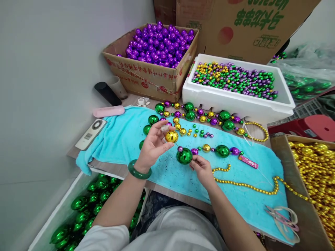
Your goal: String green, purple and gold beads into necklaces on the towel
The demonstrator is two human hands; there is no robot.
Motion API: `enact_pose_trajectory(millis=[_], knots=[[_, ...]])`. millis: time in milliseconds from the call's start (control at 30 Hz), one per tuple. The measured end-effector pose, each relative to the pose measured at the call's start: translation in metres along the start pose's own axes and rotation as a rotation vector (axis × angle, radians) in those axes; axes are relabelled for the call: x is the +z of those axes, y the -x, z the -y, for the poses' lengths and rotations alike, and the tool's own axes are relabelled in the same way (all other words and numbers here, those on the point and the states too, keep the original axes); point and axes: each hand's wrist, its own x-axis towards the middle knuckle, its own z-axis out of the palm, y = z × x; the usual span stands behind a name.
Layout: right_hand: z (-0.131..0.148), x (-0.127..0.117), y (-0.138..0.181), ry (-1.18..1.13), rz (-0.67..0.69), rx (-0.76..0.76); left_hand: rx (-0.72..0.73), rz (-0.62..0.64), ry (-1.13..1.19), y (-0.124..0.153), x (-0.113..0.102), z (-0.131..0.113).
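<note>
The left hand (152, 144) held a gold ball (171, 136) between thumb and fingers, while the right hand (205, 171) pinched a large green ball (184, 156) at the left end of a seemingly part-strung strand (222, 151) over the turquoise towel (248, 209). Small beads (202, 133) lay loose beyond; farther back lay a longer strand (224, 115).

Person's left forearm (119, 198) and right forearm (230, 213) reach inward. Left hand (153, 144) higher, fingers curved, thumb opposed; right hand (204, 170) lower, fingertips pinching.
</note>
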Motion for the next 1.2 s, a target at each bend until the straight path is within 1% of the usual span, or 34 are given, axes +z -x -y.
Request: enact_pose_trajectory(millis=[100, 267, 567, 767, 1033, 1200], knots=[[0.0008, 0.0002, -0.0004, -0.013, 0.026, 0.009, -0.003, -0.008, 0.001, -0.0004, 0.0008, -0.0022], [-0.0006, 0.0026, 0.0002, -0.066, 0.079, 0.040, -0.045, -0.050, 0.074, -0.0010, 0.0052, -0.0016], [-0.0028, 0.0003, -0.0032, -0.012, 0.052, -0.006, -0.055, -0.058, 0.069, -0.0020, 0.0051, -0.0021], [-0.0044, 0.0022, -0.0020, -0.038, 0.072, 0.004, -0.046, -0.044, 0.075, -0.0017, 0.0053, -0.0017], [-0.0052, 0.0067, 0.0016, -0.094, 0.132, 0.037, -0.089, -0.047, 0.110, 0.0007, 0.0056, -0.0026], [-0.0025, 0.0066, 0.0009, -0.061, 0.117, 0.018, -0.072, -0.066, 0.055, 0.0021, 0.0071, -0.0048]])
